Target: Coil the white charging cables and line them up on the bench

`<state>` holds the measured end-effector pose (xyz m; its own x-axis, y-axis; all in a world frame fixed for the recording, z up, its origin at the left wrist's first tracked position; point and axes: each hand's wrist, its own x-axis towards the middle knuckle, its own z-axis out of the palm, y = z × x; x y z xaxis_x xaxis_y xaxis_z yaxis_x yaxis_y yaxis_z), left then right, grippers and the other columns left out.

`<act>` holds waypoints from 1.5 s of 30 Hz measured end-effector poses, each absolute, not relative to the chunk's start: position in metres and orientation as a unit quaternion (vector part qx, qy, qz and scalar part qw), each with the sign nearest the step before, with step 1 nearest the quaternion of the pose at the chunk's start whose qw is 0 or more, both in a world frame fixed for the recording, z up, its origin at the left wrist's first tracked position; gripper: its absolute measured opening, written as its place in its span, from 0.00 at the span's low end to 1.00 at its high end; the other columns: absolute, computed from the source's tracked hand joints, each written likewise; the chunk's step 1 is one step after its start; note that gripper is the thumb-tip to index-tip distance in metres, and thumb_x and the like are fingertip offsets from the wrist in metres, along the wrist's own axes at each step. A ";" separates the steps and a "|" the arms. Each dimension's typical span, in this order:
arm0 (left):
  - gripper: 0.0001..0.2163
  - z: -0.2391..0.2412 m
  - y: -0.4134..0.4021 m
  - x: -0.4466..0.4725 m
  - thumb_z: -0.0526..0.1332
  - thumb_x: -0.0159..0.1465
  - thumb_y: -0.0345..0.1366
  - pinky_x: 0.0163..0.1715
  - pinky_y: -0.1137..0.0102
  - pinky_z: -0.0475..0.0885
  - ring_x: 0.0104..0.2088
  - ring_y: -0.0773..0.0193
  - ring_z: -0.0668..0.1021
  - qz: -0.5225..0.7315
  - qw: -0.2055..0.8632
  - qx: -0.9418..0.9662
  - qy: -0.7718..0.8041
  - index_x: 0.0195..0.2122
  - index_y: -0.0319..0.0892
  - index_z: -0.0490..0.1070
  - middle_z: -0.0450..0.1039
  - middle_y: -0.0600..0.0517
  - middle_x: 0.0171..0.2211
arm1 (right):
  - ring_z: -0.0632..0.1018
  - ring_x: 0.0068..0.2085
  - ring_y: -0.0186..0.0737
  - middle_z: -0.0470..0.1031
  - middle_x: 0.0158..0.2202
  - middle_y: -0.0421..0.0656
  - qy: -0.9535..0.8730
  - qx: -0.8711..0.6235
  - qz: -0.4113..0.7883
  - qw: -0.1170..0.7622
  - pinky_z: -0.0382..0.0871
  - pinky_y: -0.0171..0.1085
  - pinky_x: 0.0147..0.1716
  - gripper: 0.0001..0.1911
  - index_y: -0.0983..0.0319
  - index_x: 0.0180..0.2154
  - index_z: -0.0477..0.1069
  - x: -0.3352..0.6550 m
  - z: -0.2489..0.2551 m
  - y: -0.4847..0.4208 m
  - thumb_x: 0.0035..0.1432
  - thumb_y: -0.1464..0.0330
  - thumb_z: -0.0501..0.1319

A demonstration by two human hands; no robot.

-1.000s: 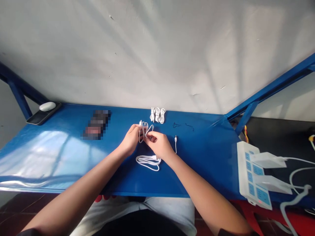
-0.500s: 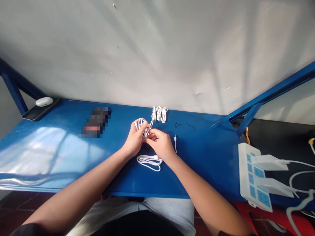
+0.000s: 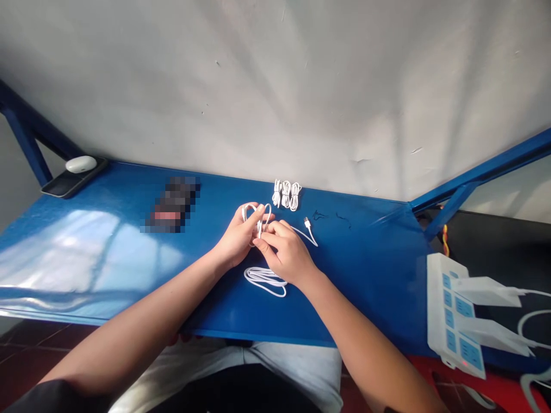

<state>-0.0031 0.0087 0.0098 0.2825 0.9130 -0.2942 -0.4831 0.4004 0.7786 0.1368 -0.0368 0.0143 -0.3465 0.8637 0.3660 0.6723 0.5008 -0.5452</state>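
Over the middle of the blue table, my left hand and my right hand both pinch a looped white cable. Its free end with a small plug trails off to the right onto the table. Just below my hands lies a loose white cable coil. Three tied white cable bundles rest side by side near the wall behind my hands.
A dark phone with a white case on it sits at the far left corner. A blurred dark object lies left of centre. Small black twist ties lie at the back. A white power strip with plugged adapters is on the right.
My hands have gathered the cable loops tighter. The plug end on the right has been dragged up the table toward the back. The view has shifted slightly.
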 end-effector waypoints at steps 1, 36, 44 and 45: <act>0.22 0.010 0.009 -0.003 0.71 0.60 0.43 0.33 0.71 0.75 0.32 0.65 0.81 0.477 0.739 0.290 0.377 0.51 0.45 0.63 0.77 0.50 0.39 | 0.72 0.40 0.43 0.74 0.36 0.46 -0.801 -0.477 0.154 0.327 0.71 0.43 0.45 0.16 0.60 0.35 0.79 0.136 0.013 -0.037 0.70 0.62 0.57; 0.15 0.010 0.004 0.005 0.65 0.65 0.47 0.35 0.69 0.75 0.33 0.65 0.79 0.443 0.767 0.277 0.373 0.45 0.41 0.71 0.76 0.49 0.36 | 0.78 0.32 0.39 0.80 0.32 0.43 -0.574 -0.578 0.299 0.496 0.74 0.38 0.35 0.11 0.60 0.37 0.79 0.140 0.010 -0.029 0.54 0.62 0.71; 0.12 0.015 0.001 0.005 0.63 0.68 0.43 0.29 0.72 0.77 0.27 0.65 0.80 0.450 0.784 0.237 0.355 0.45 0.40 0.68 0.75 0.50 0.32 | 0.75 0.47 0.46 0.75 0.43 0.48 -0.685 -0.540 0.160 0.461 0.73 0.45 0.50 0.08 0.57 0.40 0.81 0.136 0.015 -0.035 0.60 0.64 0.67; 0.12 0.015 0.002 0.003 0.62 0.69 0.43 0.28 0.72 0.77 0.27 0.66 0.79 0.458 0.780 0.233 0.356 0.45 0.40 0.68 0.75 0.50 0.33 | 0.75 0.49 0.46 0.74 0.46 0.48 -0.675 -0.549 0.166 0.465 0.72 0.45 0.51 0.10 0.57 0.43 0.80 0.139 0.016 -0.035 0.60 0.62 0.66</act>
<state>0.0034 0.0025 0.0150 0.3260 0.8813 -0.3421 -0.5490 0.4711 0.6904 0.1390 -0.0348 0.0158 0.0348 0.8948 0.4451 0.5859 0.3426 -0.7344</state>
